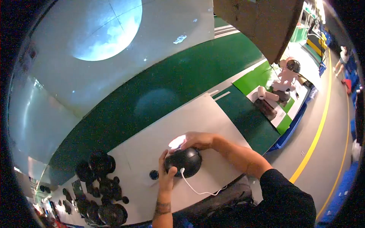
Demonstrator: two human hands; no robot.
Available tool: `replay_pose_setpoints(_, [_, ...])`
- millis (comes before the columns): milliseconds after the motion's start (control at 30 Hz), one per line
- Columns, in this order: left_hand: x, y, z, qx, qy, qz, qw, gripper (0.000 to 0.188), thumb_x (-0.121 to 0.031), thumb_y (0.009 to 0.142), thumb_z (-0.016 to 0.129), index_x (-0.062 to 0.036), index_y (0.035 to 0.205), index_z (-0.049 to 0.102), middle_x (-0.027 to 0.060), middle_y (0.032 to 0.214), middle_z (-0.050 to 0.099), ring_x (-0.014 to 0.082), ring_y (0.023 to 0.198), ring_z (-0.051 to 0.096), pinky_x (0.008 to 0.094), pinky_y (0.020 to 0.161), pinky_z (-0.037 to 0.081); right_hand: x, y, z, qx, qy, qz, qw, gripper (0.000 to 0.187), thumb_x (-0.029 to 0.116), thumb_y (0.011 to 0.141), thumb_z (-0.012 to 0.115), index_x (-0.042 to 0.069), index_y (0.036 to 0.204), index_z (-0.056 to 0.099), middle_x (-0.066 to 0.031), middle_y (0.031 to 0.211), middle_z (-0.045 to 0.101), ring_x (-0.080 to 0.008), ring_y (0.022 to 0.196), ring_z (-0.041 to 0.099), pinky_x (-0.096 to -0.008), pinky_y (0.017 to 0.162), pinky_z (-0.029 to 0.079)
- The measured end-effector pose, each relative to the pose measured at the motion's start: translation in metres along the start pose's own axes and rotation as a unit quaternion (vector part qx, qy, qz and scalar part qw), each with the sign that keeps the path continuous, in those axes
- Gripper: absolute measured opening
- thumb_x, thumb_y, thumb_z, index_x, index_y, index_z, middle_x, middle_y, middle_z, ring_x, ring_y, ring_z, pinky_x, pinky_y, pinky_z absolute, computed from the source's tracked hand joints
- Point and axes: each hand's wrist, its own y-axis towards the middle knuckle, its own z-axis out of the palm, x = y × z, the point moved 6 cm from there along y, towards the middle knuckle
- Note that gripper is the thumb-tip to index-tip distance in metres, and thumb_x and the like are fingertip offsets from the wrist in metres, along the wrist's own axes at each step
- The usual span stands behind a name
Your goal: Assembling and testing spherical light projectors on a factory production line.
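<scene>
A black, ball-shaped projector (191, 162) sits on the white table in front of me, a white cable plugged into its near side and trailing right. Around its left side curls my left hand (167, 170), thumb on the front. My right hand (193, 141) grips the far upper side, and bright light spills from the projector onto its fingers. Some of the fingertips are lost in the glare or behind the ball. Just left of my left hand lies a small dark disc (153, 174) with a pale rim.
Several black round devices (102, 163) crowd the table's left end. A blue-white circle of light (114, 30) with crossed lines shows on the pale wall beyond. To the right, another table bears a white figure (287, 78) and cylinders (267, 94). A person (343, 59) is far off by the yellow-lined aisle.
</scene>
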Motion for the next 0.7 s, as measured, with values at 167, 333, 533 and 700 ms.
replay_pose_setpoints(167, [0.008, 0.006, 0.010, 0.008, -0.036, -0.004, 0.999, 0.099, -0.049, 0.073, 0.083, -0.0115, 0.148, 0.032, 0.0121, 0.133, 0.053, 0.0286, 0.121, 0.054, 0.0436, 0.102, 0.048, -0.016, 0.000, -0.026, -0.044, -0.119, 0.064, 0.990, 0.044, 0.022, 0.086, 0.071, 0.000, 0.123, 0.061, -0.0064, 0.112, 0.066, -0.0154, 0.104, 0.060, -0.0306, 0.094, 0.048])
replay_pose_setpoints(333, [0.016, 0.003, 0.015, -0.004, -0.073, 0.005, 0.997, 0.101, -0.049, 0.071, 0.084, -0.0127, 0.149, 0.031, 0.0115, 0.132, 0.053, 0.0281, 0.119, 0.055, 0.0441, 0.102, 0.049, -0.028, -0.010, -0.027, -0.037, -0.010, 0.067, 0.997, 0.045, 0.020, 0.086, 0.071, -0.001, 0.124, 0.059, -0.0073, 0.113, 0.066, -0.0164, 0.105, 0.061, -0.0319, 0.094, 0.049])
replay_pose_setpoints(533, [0.014, -0.001, 0.012, 0.003, -0.052, 0.003, 0.999, 0.100, -0.051, 0.073, 0.082, -0.0127, 0.149, 0.030, 0.0116, 0.131, 0.054, 0.0276, 0.119, 0.056, 0.0430, 0.101, 0.049, -0.020, -0.006, -0.015, -0.050, -0.027, 0.061, 0.997, 0.043, 0.014, 0.086, 0.070, 0.000, 0.124, 0.057, -0.0099, 0.114, 0.066, -0.0205, 0.113, 0.061, -0.0346, 0.097, 0.050])
replay_pose_setpoints(700, [0.011, -0.001, 0.015, 0.001, -0.040, 0.015, 0.999, 0.100, -0.053, 0.072, 0.082, -0.0113, 0.148, 0.032, 0.0110, 0.129, 0.055, 0.0274, 0.119, 0.056, 0.0413, 0.101, 0.049, -0.024, -0.009, -0.016, -0.028, 0.037, 0.055, 0.997, 0.039, 0.017, 0.086, 0.071, 0.001, 0.119, 0.059, -0.0086, 0.112, 0.067, -0.0182, 0.107, 0.063, -0.0321, 0.096, 0.049])
